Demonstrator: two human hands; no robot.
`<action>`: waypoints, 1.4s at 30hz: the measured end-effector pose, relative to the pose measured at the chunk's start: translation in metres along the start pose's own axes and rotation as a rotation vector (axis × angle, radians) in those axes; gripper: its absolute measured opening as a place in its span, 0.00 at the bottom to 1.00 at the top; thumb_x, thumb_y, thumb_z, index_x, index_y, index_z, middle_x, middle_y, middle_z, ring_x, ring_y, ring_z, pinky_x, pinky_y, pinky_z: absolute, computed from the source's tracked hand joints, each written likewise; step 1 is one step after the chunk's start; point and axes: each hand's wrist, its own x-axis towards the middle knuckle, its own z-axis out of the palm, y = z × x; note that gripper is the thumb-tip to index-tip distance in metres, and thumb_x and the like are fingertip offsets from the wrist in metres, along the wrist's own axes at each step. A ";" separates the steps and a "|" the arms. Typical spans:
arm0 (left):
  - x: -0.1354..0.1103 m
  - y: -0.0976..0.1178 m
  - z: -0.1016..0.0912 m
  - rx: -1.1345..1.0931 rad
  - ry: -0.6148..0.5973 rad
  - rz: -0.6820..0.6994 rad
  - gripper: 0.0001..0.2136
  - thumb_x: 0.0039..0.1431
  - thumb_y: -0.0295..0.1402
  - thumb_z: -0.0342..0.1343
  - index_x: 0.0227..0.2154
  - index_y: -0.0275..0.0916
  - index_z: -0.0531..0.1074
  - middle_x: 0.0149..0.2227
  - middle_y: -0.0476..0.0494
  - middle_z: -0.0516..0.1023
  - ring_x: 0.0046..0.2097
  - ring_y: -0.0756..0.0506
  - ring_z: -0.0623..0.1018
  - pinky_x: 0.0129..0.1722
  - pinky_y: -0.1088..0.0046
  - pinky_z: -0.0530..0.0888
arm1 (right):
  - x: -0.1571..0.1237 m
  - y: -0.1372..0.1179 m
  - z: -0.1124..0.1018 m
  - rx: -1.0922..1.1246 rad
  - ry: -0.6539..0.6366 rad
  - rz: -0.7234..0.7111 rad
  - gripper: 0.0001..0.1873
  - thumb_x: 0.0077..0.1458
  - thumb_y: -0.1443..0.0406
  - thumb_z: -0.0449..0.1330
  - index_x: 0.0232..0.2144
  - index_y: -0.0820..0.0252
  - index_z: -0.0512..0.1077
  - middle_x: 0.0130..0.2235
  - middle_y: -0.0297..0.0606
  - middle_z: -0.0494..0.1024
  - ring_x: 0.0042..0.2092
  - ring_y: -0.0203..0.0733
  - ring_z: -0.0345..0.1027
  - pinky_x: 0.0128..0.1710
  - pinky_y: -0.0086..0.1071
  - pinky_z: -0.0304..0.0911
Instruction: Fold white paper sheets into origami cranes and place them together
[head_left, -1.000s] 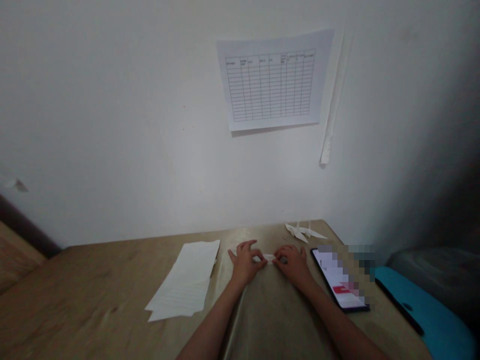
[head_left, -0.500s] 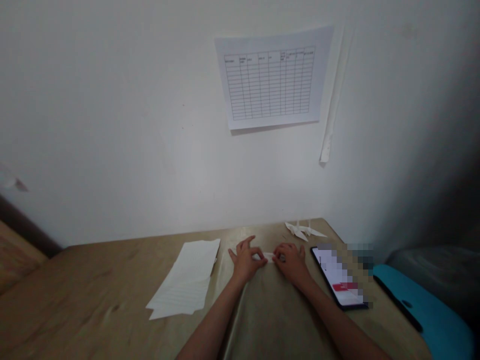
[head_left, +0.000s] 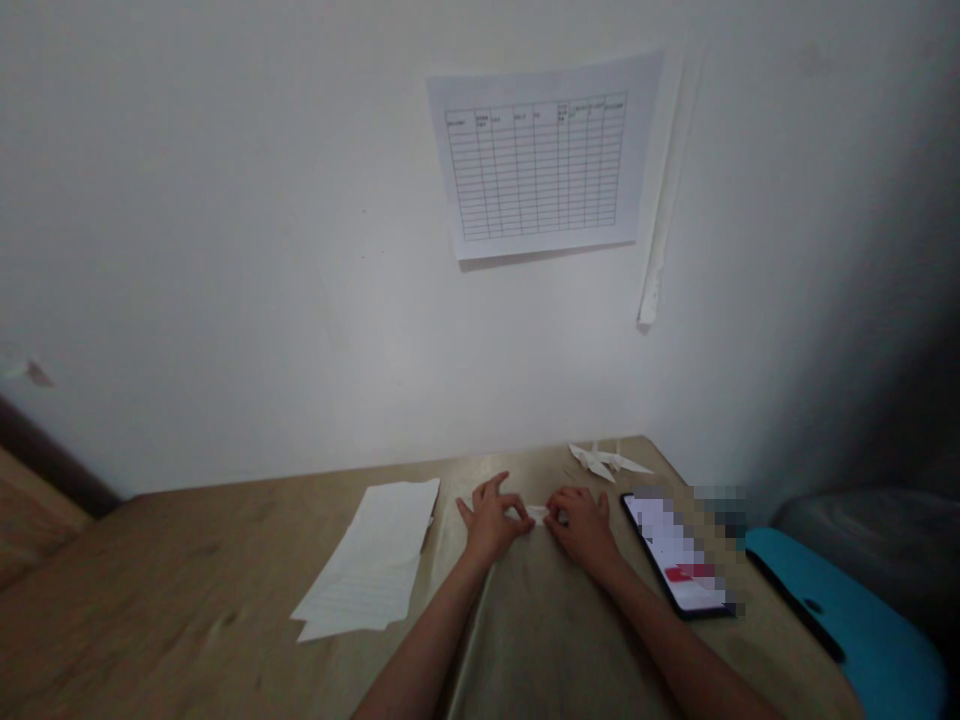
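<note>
Your hands meet on the far middle of the bench (head_left: 172,600), both closed on the small folded paper (head_left: 537,513). Your left hand (head_left: 491,527) pinches its left end with thumb and curled forefinger, the other fingers lifted and spread. Your right hand (head_left: 583,524) is bunched over its right end, knuckles up, fingertips pressed down on the paper.

Only a short stretch of the small folded paper shows between your two hands. It is white, narrow and flat, lying left to right on the bench surface, with both ends hidden under your fingers. Its folds are too small and blurred to make out.

Just left of your left hand lies a stack of white sheets (head_left: 375,565), fanned slightly and angled toward the near left. Right of your right hand, a phone (head_left: 675,565) lies face up with its screen lit, a red band across the lower part. Beyond it, at the far right corner of the bench, sit two folded paper birds (head_left: 604,462), white, with pointed wings. A blue object (head_left: 855,630) lies at the near right, off the bench edge. On the wall above hangs a printed grid sheet (head_left: 536,160), with a white strip (head_left: 660,220) just right of it.
</note>
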 end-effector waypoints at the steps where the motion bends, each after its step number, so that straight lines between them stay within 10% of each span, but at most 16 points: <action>1: 0.000 0.000 0.000 0.000 -0.001 0.000 0.04 0.49 0.37 0.69 0.28 0.49 0.80 0.69 0.55 0.62 0.70 0.34 0.57 0.64 0.27 0.37 | 0.000 0.000 0.000 -0.002 0.005 0.000 0.05 0.57 0.66 0.59 0.33 0.53 0.75 0.49 0.36 0.78 0.58 0.51 0.62 0.64 0.67 0.31; 15: -0.003 0.001 0.003 0.028 0.017 0.023 0.05 0.51 0.41 0.68 0.29 0.49 0.80 0.67 0.54 0.65 0.69 0.33 0.57 0.64 0.27 0.38 | -0.001 -0.005 -0.002 0.000 0.016 0.027 0.06 0.58 0.63 0.58 0.29 0.55 0.73 0.47 0.36 0.79 0.55 0.50 0.64 0.64 0.67 0.31; 23: -0.002 0.006 -0.003 0.076 -0.043 -0.006 0.19 0.51 0.42 0.68 0.47 0.60 0.76 0.70 0.53 0.60 0.70 0.33 0.56 0.65 0.28 0.39 | 0.001 0.000 0.003 -0.045 -0.001 0.032 0.12 0.58 0.63 0.58 0.44 0.49 0.75 0.51 0.37 0.77 0.58 0.52 0.63 0.65 0.67 0.31; 42: 0.004 -0.006 -0.012 0.104 -0.256 0.024 0.20 0.56 0.35 0.61 0.52 0.61 0.74 0.74 0.50 0.50 0.74 0.33 0.45 0.65 0.31 0.38 | 0.001 0.003 -0.007 -0.027 -0.109 0.023 0.28 0.55 0.71 0.54 0.54 0.40 0.73 0.55 0.35 0.75 0.62 0.51 0.60 0.66 0.67 0.30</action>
